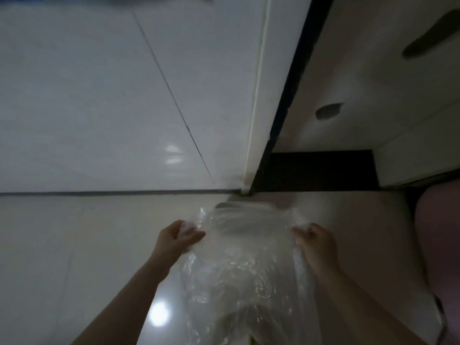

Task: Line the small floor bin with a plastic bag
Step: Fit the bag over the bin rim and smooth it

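Grip of left hand (178, 236) and right hand (315, 241) pinches the clear plastic bag (245, 265), arms outstretched.

Clear plastic bag (244, 265): thin, crinkled, see-through, spread wide at its upper edge and hanging downward above the pale tiled floor. Bin not discernible; picture blurred.

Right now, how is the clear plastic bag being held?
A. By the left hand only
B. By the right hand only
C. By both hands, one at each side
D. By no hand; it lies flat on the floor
C: the left hand and the right hand each grip one side of the plastic bag, spreading it between them.
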`<control>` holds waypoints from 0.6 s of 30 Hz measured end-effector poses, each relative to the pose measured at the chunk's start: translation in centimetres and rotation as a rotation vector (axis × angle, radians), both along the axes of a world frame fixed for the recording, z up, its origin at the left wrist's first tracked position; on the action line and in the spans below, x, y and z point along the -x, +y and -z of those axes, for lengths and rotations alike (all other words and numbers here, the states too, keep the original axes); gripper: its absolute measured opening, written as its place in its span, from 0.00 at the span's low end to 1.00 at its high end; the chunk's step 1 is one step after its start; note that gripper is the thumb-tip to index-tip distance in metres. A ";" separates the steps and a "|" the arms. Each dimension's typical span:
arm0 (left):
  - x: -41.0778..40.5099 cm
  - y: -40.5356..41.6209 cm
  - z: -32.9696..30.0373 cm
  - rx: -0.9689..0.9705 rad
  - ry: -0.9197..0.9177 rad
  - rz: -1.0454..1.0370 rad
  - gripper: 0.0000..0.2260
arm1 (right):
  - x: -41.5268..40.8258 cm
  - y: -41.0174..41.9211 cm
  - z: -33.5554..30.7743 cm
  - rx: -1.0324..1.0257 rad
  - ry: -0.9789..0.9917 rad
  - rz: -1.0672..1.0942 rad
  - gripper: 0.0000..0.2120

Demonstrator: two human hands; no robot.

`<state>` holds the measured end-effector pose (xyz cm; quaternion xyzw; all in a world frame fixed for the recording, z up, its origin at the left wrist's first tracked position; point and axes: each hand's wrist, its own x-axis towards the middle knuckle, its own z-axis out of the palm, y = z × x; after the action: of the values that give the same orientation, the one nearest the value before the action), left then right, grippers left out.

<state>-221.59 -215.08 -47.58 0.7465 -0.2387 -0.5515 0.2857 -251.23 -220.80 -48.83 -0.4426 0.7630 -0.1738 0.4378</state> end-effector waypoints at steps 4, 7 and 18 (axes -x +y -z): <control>0.6 -0.2 8.4 -0.063 -0.116 -0.044 0.15 | -0.8 0.8 7.6 -0.012 0.116 0.002 0.13; 1.3 -0.5 14.0 -0.079 -0.259 -0.046 0.21 | -1.2 1.0 12.7 -0.062 0.225 -0.102 0.16; 2.6 -5.6 28.5 -0.110 -0.526 0.247 0.21 | -5.6 -4.2 26.0 -0.137 0.447 -0.509 0.23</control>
<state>-224.22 -220.71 -76.09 0.8435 -0.3635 -0.3817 0.1037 -245.61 -225.00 -74.87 -0.6153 0.7152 0.0939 0.3180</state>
